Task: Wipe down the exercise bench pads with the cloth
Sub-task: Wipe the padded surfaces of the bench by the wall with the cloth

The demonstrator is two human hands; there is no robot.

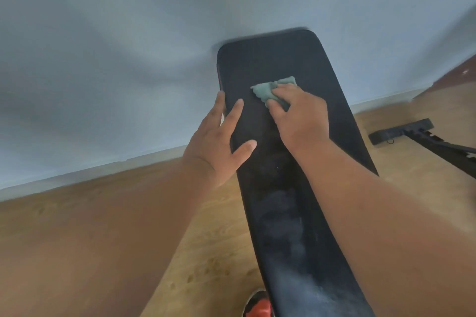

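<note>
A long black bench pad (291, 188) runs from the bottom of the view up toward the wall, tilted upward. Pale dusty smears show on its lower part. My right hand (301, 116) holds a crumpled grey-green cloth (275, 89) against the upper part of the pad, with fingers curled over the cloth. My left hand (219, 139) lies flat with straight fingers on the pad's left edge, a little below and to the left of the cloth.
A wooden floor (201, 239) spreads under the bench and meets a pale grey wall (128, 59) at a white baseboard. A black metal frame part (412, 134) lies on the floor at right. A red and black shoe (258, 304) shows at the bottom.
</note>
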